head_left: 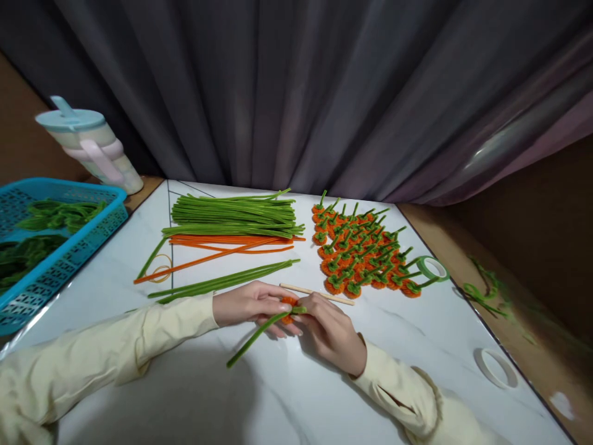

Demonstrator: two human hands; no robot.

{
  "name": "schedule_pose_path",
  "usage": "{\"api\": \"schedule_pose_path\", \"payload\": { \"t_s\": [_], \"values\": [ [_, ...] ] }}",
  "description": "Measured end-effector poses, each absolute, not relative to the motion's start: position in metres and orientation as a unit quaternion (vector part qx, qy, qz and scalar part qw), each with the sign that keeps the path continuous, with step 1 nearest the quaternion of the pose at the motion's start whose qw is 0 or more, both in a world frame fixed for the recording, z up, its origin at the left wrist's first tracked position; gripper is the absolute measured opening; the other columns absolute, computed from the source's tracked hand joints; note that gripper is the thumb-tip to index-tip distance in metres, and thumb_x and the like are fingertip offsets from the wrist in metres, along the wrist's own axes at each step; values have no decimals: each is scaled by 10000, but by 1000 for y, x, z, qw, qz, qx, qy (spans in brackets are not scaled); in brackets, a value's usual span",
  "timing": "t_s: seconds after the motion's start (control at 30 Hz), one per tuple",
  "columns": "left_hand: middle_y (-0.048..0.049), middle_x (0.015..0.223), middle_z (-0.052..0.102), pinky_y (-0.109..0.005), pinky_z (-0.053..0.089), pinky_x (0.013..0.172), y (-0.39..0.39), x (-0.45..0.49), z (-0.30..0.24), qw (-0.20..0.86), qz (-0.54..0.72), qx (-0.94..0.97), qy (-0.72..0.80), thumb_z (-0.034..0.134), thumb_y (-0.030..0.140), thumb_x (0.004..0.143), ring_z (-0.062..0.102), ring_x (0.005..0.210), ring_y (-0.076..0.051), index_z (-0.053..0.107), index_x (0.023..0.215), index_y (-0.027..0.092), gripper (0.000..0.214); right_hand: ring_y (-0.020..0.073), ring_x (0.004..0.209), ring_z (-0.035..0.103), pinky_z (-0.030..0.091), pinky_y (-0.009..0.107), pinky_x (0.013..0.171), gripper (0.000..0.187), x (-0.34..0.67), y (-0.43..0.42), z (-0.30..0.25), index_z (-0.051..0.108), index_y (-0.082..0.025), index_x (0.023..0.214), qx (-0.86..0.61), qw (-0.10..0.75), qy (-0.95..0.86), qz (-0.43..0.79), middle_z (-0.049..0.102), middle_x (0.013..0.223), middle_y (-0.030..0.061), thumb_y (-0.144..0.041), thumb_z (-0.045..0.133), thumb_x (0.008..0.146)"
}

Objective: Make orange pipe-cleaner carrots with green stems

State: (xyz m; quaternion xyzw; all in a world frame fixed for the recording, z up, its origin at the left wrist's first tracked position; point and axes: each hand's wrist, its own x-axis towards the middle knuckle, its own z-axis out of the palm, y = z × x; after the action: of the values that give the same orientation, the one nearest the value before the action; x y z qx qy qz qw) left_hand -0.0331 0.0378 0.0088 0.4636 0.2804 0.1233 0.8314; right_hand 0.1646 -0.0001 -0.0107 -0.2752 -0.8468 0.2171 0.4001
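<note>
Between my fingers, over the white tabletop point(185, 383), is a small orange pipe-cleaner coil point(290, 319). My left hand point(248, 303) pinches it from the left, thumb on top. A green pipe cleaner point(250, 344) crosses the coil, its long end pointing down and to the left. The fingertips of my right hand point(333, 332) close on its short end, at the coil's right side. Part of the coil is hidden by my fingers. Just beyond my hands lies a thin wooden stick point(324, 295).
Green pipe cleaners point(231, 213) lie bundled above orange ones point(236, 240). Several finished orange pieces with green stems point(361, 253) cover the right side, beside green tape point(434, 268). A white ring point(495, 368) sits farther right. A blue basket point(65, 253) and tumbler point(95, 145) stand left.
</note>
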Motion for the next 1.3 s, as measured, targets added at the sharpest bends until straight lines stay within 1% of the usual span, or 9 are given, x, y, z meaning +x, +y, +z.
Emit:
{"api": "schedule_pose_path", "payload": {
  "t_s": [0.1,0.2,0.33,0.53,0.9,1.07,1.17,1.23,1.3],
  "values": [
    [-127,1042,651,-281,517,686,40,-35,10,847,95,448,268,606,314,801,663,865,-228,540,1190,162,423,146,697,495,432,275,617,123,164,-1,-11,473,-184,917,-286,404,-837,233,554,774,48,-83,431,861],
    [-127,1063,645,-276,508,719,40,-35,9,861,93,433,251,597,270,808,668,846,-215,561,1177,151,390,151,708,502,442,279,623,123,164,-1,-8,462,-190,965,-296,414,-828,235,553,788,51,-115,441,868],
    [-126,1083,633,-281,497,781,41,-37,5,873,97,418,232,584,234,816,657,885,-209,573,1168,142,364,165,740,509,452,293,648,94,164,0,-4,485,-184,948,-295,400,-835,236,557,809,67,-153,427,881],
    [-124,1102,626,-299,488,821,40,-37,2,879,93,409,225,570,211,824,650,902,-203,567,1171,144,353,158,728,516,455,285,637,124,162,-1,-7,497,-171,922,-289,408,-832,241,561,782,68,-122,390,887],
    [-117,1028,658,-303,495,775,39,-34,4,884,108,390,233,572,175,807,670,826,-198,594,1105,133,302,147,735,515,456,281,650,144,161,-2,-8,509,-167,885,-298,429,-813,258,567,769,60,-66,408,861],
    [-119,953,676,-314,504,743,41,-36,2,884,140,375,240,619,172,769,679,773,-209,561,1096,130,335,154,773,538,472,288,679,166,167,1,1,517,-163,1003,-282,427,-823,246,585,843,74,-103,444,866],
    [-141,979,664,-292,504,743,43,-38,2,888,169,364,225,630,180,758,675,808,-220,550,1061,116,320,178,880,548,477,319,753,220,172,5,7,490,-165,1074,-342,440,-807,194,573,946,98,-106,421,873],
    [-156,1001,653,-281,508,722,45,-39,2,893,182,353,211,626,171,758,672,819,-227,539,1013,111,275,198,938,534,470,356,805,225,172,8,8,484,-166,1074,-393,402,-812,159,562,992,111,-106,400,874],
    [-153,993,651,-278,513,691,45,-39,3,898,190,344,198,623,150,757,673,811,-231,518,986,117,255,226,969,516,466,401,828,246,171,10,8,476,-151,1096,-419,327,-837,130,553,1033,133,-114,403,863]
  ]
}}
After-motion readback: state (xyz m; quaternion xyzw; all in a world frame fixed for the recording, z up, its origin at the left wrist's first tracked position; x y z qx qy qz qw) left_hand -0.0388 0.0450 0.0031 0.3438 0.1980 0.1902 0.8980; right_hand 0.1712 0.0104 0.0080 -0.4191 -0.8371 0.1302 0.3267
